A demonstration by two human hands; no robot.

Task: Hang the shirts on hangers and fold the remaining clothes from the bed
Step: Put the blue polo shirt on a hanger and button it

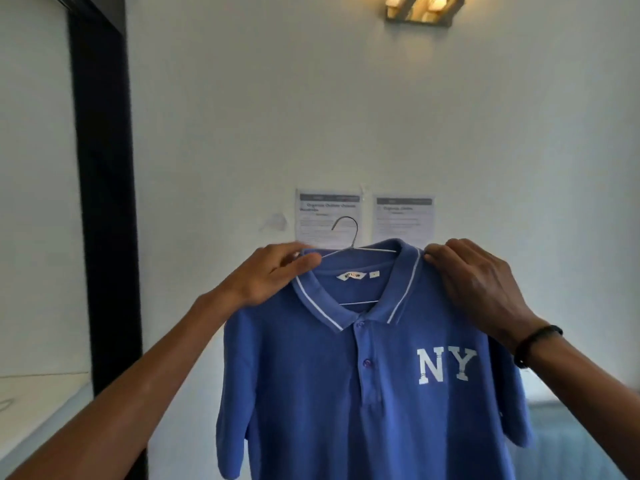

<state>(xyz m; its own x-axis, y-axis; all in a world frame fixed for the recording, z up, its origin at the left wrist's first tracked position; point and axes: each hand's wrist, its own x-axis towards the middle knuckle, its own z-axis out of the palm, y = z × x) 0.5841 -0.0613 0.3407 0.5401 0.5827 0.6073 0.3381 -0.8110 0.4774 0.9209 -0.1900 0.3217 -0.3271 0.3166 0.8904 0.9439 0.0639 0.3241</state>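
We hold up a blue cotton polo shirt (346, 393) with white "NY" letters, draped on a thin silver wire hanger (349, 249). Our left hand (277, 275) pinches the collar's left edge; our right hand (474, 289) pinches the right shoulder. Behind, two printed paper sheets (327, 216) hang on the white wall (311, 98), under a lit wall lamp (424, 8).

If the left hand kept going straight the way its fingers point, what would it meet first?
The left hand points right along the collar of the blue polo shirt; it would likely meet the wire hanger first, though depth is unclear.
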